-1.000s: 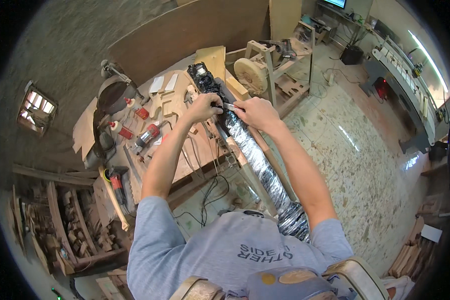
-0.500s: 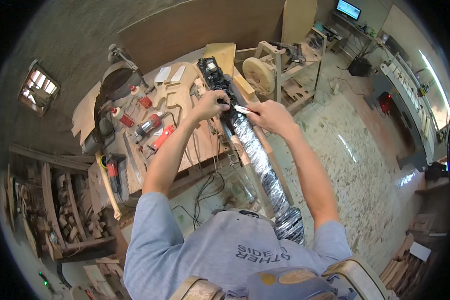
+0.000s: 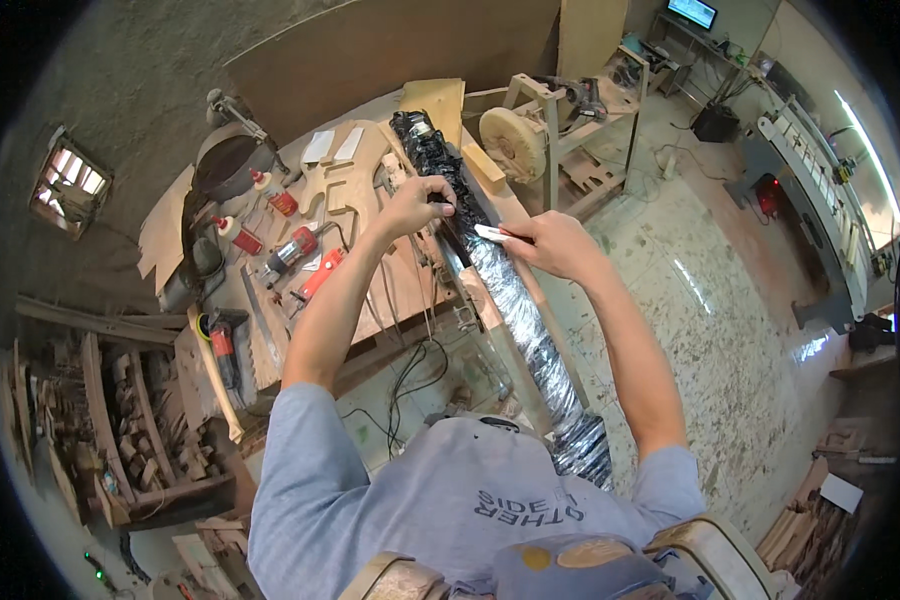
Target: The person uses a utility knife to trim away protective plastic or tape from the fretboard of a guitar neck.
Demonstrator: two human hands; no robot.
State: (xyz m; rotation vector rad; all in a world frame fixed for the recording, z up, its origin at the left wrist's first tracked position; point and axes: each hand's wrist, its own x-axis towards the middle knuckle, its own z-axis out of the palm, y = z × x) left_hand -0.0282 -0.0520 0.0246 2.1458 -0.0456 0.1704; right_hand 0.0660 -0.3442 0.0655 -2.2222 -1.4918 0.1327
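A long piece [image 3: 526, 340] wrapped in crinkled silvery plastic, black toward its far end [image 3: 425, 145], runs from near my body onto the workbench [image 3: 390, 290]. My left hand [image 3: 418, 208] is at the wrap's dark upper part, its fingers curled in a pinch; what they hold is hidden. My right hand [image 3: 560, 248] grips a slim white tool [image 3: 491, 233], possibly a knife, whose tip is over the wrap just right of and below my left hand. Wooden strips [image 3: 485, 300] lie along the wrapped piece.
Glue bottles [image 3: 275, 193], a red-silver power tool [image 3: 288, 255], cut wooden shapes [image 3: 335, 198] and a metal lamp [image 3: 230, 125] crowd the bench. A wooden stand [image 3: 560, 135] with a round wheel is beyond. A grey machine [image 3: 810, 220] stands right; wood offcuts [image 3: 140, 420] are stacked lower left.
My right hand has moved right and down along the wrap with the white tool, widening the gap to my left hand. My left hand stays near the same part of the wrap.
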